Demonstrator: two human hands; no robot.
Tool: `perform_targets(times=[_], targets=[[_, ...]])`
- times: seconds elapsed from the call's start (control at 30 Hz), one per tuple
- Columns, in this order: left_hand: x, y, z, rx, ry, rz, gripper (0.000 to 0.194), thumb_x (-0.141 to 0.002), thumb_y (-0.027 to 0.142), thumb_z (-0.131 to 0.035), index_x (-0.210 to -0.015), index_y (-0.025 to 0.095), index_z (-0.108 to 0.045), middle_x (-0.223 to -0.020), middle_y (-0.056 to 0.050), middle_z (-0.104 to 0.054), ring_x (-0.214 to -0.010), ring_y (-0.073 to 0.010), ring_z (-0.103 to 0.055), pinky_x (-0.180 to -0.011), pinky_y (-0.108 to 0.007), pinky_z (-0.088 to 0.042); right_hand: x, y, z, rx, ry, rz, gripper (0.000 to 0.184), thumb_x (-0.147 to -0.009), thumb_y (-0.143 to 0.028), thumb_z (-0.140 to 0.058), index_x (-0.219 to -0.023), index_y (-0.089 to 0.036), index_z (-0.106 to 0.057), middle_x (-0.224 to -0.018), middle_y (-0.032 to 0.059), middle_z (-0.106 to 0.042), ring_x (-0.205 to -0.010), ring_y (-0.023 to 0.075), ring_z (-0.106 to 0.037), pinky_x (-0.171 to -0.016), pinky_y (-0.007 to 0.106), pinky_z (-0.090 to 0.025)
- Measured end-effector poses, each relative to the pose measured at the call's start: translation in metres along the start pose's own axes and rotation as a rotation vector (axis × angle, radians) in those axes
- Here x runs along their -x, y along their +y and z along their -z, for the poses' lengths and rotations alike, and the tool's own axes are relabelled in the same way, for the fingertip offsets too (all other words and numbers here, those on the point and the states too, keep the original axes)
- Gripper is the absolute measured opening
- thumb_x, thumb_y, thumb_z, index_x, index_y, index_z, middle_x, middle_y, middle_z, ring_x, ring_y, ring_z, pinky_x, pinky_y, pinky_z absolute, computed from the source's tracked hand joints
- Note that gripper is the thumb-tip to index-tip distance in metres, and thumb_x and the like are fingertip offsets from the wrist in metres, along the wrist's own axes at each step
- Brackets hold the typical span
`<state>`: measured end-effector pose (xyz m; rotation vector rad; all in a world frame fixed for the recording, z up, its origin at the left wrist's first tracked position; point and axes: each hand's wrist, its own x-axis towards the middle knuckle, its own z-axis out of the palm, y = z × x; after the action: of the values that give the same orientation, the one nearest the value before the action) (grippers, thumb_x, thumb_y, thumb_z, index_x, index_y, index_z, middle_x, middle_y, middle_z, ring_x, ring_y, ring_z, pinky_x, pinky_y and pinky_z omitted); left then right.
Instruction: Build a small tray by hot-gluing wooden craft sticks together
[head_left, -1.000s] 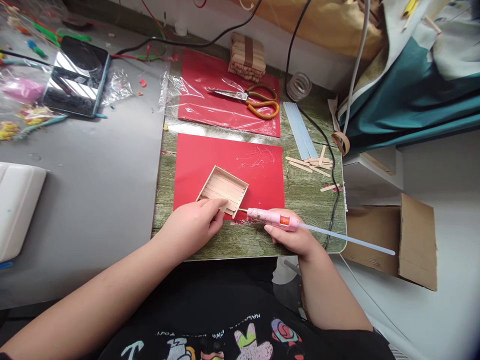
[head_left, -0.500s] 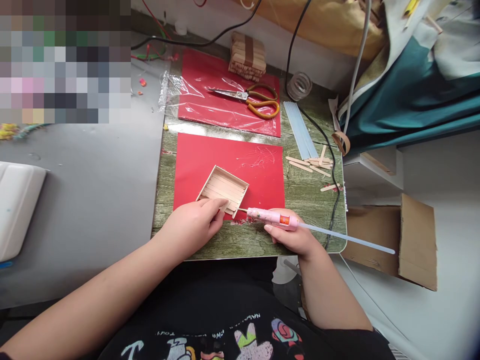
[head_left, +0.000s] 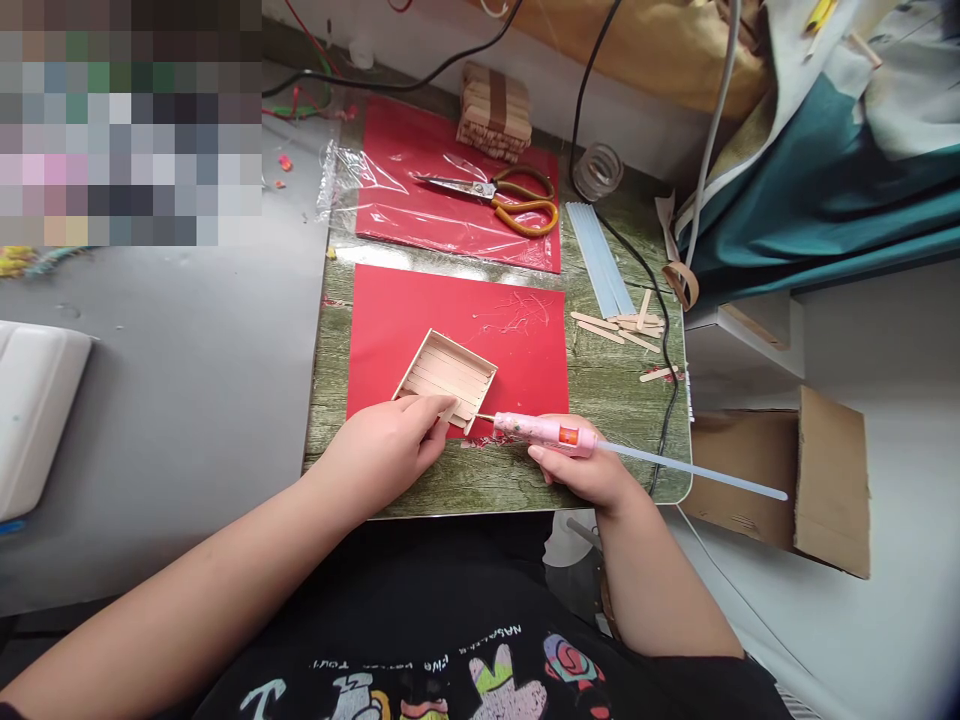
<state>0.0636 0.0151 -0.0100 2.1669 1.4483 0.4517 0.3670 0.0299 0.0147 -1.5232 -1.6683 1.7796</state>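
Note:
A shallow tray of wooden craft sticks (head_left: pixel 444 372) with raised edges is tilted over a red sheet (head_left: pixel 390 310). My left hand (head_left: pixel 390 445) grips its near edge between thumb and fingers, which hide that corner. My right hand (head_left: pixel 585 465) is closed around a pink hot glue gun (head_left: pixel 536 432). The gun's metal tip points left and lies at the tray's near right corner; whether it touches cannot be made out. A long translucent glue stick (head_left: pixel 697 472) sticks out of the gun's back end.
Scissors (head_left: pixel 517 198) lie on plastic-wrapped red sheets (head_left: pixel 420 220), beside a bundle of craft sticks (head_left: pixel 495 115). To the right are glue sticks (head_left: pixel 600 260), loose short sticks (head_left: pixel 626 328), a glass jar (head_left: pixel 598 172) and a black cable (head_left: pixel 660 440). A cardboard box (head_left: pixel 829 490) stands beyond the table edge.
Almost nothing differs. The glue stick's rear end sits very slightly higher and further left; both hands keep their holds on the tray and glue gun.

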Motion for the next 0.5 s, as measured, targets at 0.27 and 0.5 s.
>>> perform_targets(times=[0.27,0.5], targets=[[0.000,0.001,0.000,0.010,0.003,-0.004,0.026,-0.104,0.028,-0.053,-0.127,0.023,-0.065,-0.082,0.000,-0.072,-0.068,-0.0160,-0.064,-0.056,-0.029,-0.032,0.000,0.004,0.003,0.025,-0.015,0.024,0.035,-0.095,-0.036,-0.072,-0.124,-0.020,-0.081,-0.075,0.0033,-0.071,-0.054,0.0132,-0.051,-0.050,0.026,-0.042],[0.001,0.000,-0.001,0.003,0.002,0.001,0.026,-0.104,0.028,-0.054,-0.127,0.024,-0.065,-0.081,0.001,-0.071,-0.067,-0.0154,-0.063,-0.056,-0.029,-0.032,-0.001,0.008,0.006,0.069,-0.069,0.104,0.042,-0.098,-0.037,-0.070,-0.135,-0.019,-0.076,-0.077,0.0036,-0.074,-0.060,0.0149,-0.059,-0.054,0.026,-0.046]])
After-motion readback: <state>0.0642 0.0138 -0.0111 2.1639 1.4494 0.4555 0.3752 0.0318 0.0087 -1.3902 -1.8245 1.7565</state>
